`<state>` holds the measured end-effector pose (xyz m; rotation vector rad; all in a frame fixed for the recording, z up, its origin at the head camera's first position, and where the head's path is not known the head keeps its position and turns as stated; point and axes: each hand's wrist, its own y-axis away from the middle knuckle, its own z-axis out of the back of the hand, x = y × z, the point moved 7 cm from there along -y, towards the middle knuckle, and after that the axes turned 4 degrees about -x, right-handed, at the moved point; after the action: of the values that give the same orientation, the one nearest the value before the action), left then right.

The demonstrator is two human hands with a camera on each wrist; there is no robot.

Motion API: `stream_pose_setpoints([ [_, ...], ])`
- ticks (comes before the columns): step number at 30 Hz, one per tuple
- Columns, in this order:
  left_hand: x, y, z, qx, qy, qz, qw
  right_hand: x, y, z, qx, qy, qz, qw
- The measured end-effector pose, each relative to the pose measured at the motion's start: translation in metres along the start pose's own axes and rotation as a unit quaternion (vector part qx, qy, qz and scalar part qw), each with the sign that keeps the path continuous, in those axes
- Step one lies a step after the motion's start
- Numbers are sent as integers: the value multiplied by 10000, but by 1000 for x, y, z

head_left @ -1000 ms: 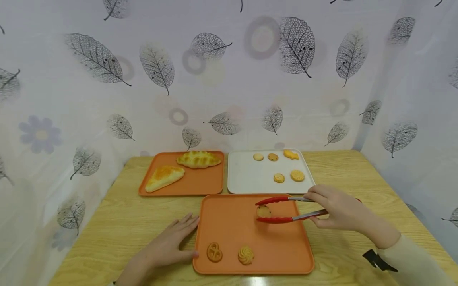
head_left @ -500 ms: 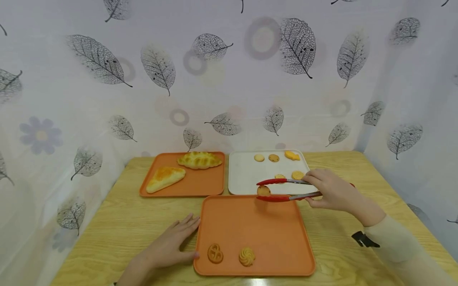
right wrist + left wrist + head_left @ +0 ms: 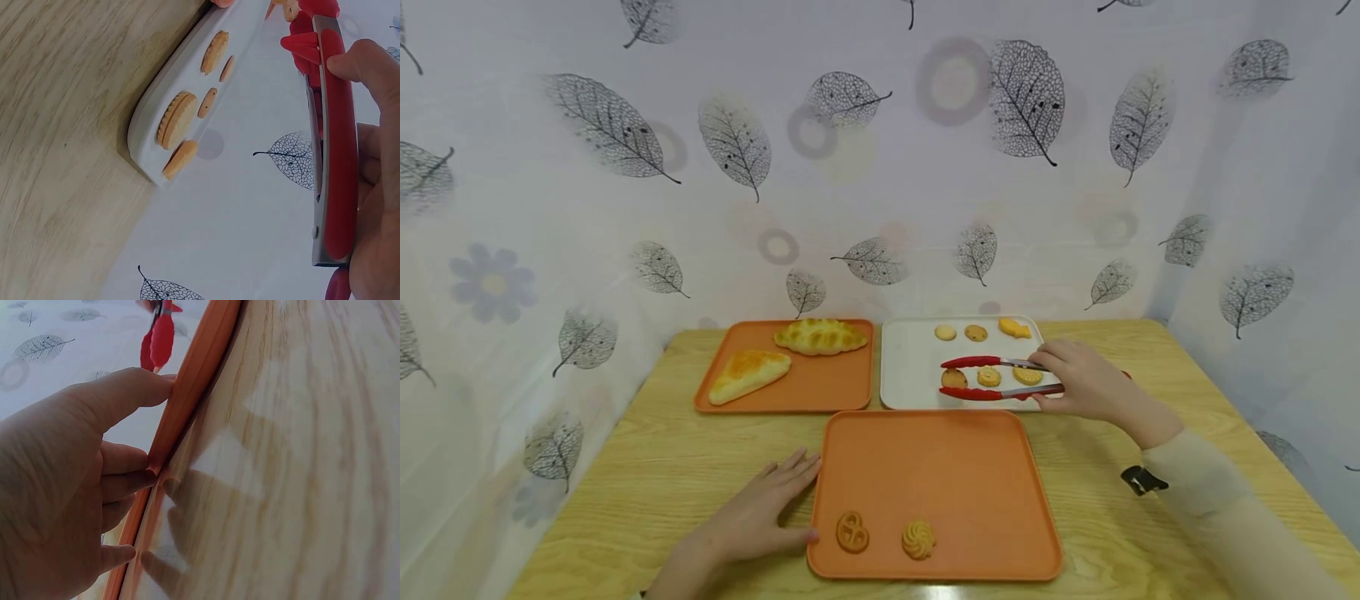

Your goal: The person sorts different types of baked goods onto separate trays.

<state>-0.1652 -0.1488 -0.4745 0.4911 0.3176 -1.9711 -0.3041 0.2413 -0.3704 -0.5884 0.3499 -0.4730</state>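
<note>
My right hand [image 3: 1086,382] grips red-tipped metal tongs [image 3: 1026,390] by their handles. Between the red tips is a round brown cookie [image 3: 954,379], over the front left part of the white tray [image 3: 898,358]; whether it touches the tray I cannot tell. Just right of it lie a small ring-like cookie [image 3: 988,376] and a round ridged cookie [image 3: 1027,376], partly behind the tongs. In the right wrist view the tongs [image 3: 339,150] lie along the palm. My left hand [image 3: 748,517] rests its fingertips against the left edge of the front orange tray [image 3: 940,483], fingers fairly straight.
A pretzel cookie [image 3: 852,532] and a swirl cookie [image 3: 918,539] lie at the front of the near tray. At the white tray's back are two round cookies and a fish-shaped one [image 3: 1014,327]. Two breads [image 3: 820,337] lie on the back left orange tray [image 3: 812,392].
My right hand has carried the tongs and the round cookie away from me, from above the front orange tray to the white tray. The left hand has stayed at the tray edge.
</note>
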Motion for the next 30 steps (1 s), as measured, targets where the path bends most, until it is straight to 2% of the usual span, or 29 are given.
stream_pose_setpoints([
  [7,1,0,1,-24,-71,-32,10000,-9,-4,-16,181,-12,-57,9998],
  [20,0,0,2,30,3,-10,10000,-18,-1,-33,839,45,-603,9946],
  [24,0,-1,2,29,25,-17,10000,-17,0,-31,767,36,-654,9949],
  [30,0,0,2,-8,-10,-38,10000,-7,1,-22,395,-35,-363,9986],
])
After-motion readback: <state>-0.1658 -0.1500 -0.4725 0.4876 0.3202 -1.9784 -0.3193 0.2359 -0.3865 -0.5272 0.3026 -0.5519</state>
